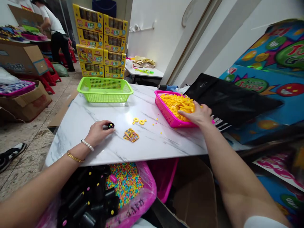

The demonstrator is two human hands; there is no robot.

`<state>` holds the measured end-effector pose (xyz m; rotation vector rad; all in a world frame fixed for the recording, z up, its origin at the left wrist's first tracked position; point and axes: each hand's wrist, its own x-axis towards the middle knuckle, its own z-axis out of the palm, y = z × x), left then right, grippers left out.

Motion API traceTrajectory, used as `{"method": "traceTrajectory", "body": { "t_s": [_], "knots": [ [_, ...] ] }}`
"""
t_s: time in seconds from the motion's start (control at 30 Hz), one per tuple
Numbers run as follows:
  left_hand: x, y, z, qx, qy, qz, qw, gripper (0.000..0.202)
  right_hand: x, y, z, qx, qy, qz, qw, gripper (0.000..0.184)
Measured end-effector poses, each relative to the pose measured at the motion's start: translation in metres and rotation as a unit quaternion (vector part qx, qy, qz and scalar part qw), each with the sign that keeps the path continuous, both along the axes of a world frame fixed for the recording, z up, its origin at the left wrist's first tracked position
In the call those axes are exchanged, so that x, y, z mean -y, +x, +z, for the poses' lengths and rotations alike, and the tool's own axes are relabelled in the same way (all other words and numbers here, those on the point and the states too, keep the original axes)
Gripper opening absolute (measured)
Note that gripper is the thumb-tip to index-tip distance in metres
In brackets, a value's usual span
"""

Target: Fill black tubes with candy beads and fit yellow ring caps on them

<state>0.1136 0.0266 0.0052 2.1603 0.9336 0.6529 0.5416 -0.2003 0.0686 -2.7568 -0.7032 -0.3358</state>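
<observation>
Yellow pieces (pixel 177 104); box (pixel 275 87) reads "Juicy".

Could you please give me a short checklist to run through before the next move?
1. Left hand has the black cup: ok, held at the tabletop.
2. Cards within reach: ok, lying just beyond the cup.
3. Right hand at the yellow pieces: ok, touching the heap in the pink basket.
4. A piece gripped in the right hand: cannot tell, fingertips hidden.
5. Tabletop free of loose beads: not ok, several lie near the pink basket.
</observation>
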Motion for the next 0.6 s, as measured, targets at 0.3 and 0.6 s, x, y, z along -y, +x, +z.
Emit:
{"method": "traceTrajectory", "body": {
  "t_s": [0.3, 0.6],
  "knots": [
    [0.041, -0.013, -0.001, -0.007, 0.037, -0.073, 0.997, 0.028, -0.01, 0.022, 0.004, -0.006, -0.056, 0.013, 0.998, 0.082],
    [0.049, -0.018, -0.007, 0.021, 0.044, -0.074, 0.996, 0.027, -0.018, 0.02, 0.014, 0.063, -0.082, 0.014, 0.995, 0.067]
  ]
}}
